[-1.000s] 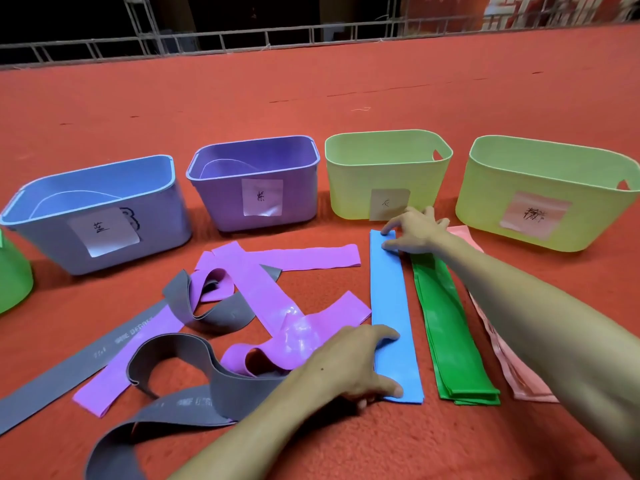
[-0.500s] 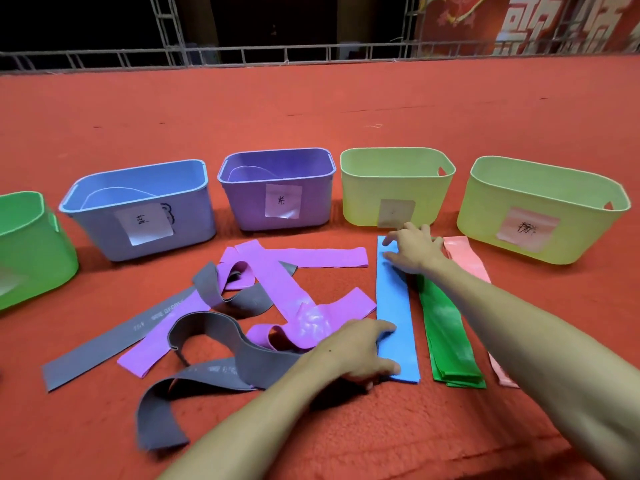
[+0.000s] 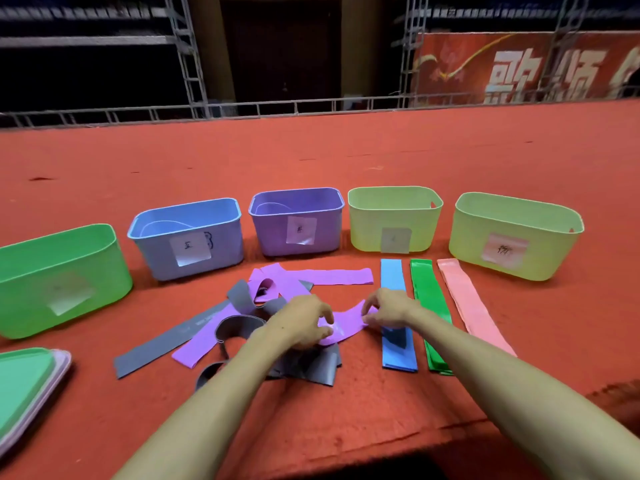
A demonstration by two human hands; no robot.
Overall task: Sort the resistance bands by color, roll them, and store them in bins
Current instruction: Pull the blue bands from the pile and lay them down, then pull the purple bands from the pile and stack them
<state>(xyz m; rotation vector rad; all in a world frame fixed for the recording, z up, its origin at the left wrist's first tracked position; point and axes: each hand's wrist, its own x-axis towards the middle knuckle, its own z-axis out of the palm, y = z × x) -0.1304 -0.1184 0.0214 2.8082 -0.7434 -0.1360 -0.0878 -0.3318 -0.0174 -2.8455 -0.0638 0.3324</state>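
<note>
Purple flat rubber resistance band is located directly in front of the purple rectangular plastic bin, at the near edge of a tangled heap. It is gripped by both hands. The fingers of the left hand are curled round it with the thumb closed against them. Its end is pinched between thumb and fingertips of the right hand.

The heap is shared with grey rubber resistance bands, whose loops pass over and under the purple material in front of the bin. If the held band is drawn out quickly, the grey loops are likely to be dragged along. The band may also be stretched where it is caught and snap back on release.

A second hazard is judged to lie in front of the bin and to its right. There a blue flat rubber band, a green flat rubber band and a pink flat rubber band are laid out straight and parallel. The right wrist is held over the blue one, so a sideways pull could knock it out of line and mix the sorted colours.

The glossy surface may cling to itself. A skewed roll is to be expected unless the band is flattened first.
</note>
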